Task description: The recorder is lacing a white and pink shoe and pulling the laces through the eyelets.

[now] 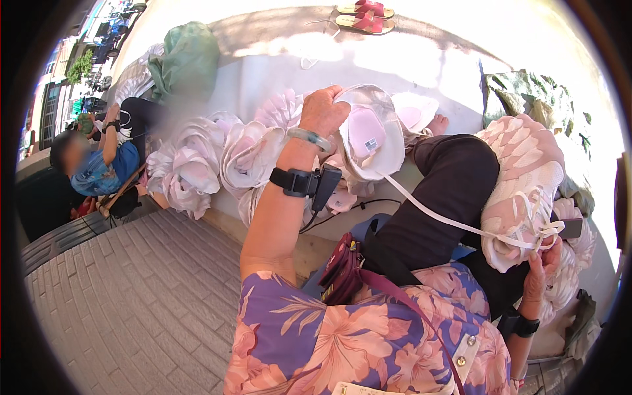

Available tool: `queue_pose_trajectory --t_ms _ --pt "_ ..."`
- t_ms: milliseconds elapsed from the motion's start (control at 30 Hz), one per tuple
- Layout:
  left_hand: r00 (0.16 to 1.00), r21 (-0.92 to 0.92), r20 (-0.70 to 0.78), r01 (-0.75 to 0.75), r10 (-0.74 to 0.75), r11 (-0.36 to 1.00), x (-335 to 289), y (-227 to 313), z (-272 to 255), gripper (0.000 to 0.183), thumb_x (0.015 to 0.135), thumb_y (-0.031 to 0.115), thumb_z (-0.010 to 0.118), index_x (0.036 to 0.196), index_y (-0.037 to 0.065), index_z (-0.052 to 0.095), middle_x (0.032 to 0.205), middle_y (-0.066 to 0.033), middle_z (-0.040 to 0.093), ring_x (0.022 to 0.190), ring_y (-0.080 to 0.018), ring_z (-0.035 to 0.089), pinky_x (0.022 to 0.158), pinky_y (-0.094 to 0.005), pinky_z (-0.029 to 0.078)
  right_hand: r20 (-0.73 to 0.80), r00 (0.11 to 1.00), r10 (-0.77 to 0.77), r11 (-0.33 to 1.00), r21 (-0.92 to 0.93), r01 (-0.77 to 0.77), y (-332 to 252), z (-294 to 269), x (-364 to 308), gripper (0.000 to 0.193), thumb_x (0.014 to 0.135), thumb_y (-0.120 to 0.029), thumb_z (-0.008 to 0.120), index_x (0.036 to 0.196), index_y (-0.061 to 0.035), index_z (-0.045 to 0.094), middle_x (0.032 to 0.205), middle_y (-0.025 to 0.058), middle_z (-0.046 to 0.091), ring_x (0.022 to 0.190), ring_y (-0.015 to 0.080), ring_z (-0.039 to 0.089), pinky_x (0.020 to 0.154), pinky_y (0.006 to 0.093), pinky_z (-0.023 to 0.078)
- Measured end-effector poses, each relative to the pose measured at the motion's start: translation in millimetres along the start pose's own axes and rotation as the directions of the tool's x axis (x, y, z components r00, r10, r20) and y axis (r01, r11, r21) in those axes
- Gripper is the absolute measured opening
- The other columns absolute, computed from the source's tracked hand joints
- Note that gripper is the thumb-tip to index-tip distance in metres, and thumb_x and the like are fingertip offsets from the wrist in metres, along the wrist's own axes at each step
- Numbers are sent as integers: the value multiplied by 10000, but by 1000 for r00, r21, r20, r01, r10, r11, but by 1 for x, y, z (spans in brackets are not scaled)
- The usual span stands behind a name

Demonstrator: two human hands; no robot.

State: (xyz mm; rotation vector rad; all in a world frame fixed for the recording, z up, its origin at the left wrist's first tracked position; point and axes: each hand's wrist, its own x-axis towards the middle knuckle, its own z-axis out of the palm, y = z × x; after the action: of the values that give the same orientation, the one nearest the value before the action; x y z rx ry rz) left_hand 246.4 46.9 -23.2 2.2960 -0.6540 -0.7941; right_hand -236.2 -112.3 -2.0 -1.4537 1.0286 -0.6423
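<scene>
One other person in a blue top sits at the far left, beyond the brick-patterned paving. Next comes a green bag near the far left part of the pale floor, its lower part lost in a blur. Several pink and white bundles lie in a row along the near edge of that floor, some hidden behind the left forearm. The left hand, above the row, has its fingers closed on the rim of a white piece with a pink inside and a small label, held up off the floor. Farther out, toward the far edge, lie red sandals. Below the piece run a black cable and, nearer the body, a maroon pouch. A white lace stretches from the piece across the dark-trousered knee, which stands between the hands, to a pink and white stack at the right. There the right hand touches the laced end with bent fingers; I cannot tell how firmly they grip. A camouflage cloth lies past the stack, at the floor's far right.
</scene>
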Motion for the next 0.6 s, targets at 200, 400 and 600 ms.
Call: queue_pose_trajectory --t_ms 200,400,600 --pt "994 223 34 91 -101 971 48 -68 76 412 791 183 505 1183 103 600 1118 -237 604 1050 -350 588 938 -372 444 55 998 29 1000 -9 -29 -12 13 3 450 725 -185 713 1076 -48 466 978 -1 490 895 85 474 827 223 383" --pt "978 616 -15 -155 208 772 21 -43 84 207 844 195 509 992 126 637 947 -170 617 895 -328 615 794 -425 488 53 998 33 999 6 -34 -25 30 4 418 733 -183 711 1032 -57 448 957 1 469 849 68 443 770 203 372" --pt "755 706 -157 -365 637 607 -10 -29 37 98 813 142 535 858 83 600 806 -121 583 712 -288 612 624 -396 493 90 996 16 1000 7 -17 -23 31 9 389 738 -176 705 1008 -69 447 936 -12 468 808 47 423 737 183 355"
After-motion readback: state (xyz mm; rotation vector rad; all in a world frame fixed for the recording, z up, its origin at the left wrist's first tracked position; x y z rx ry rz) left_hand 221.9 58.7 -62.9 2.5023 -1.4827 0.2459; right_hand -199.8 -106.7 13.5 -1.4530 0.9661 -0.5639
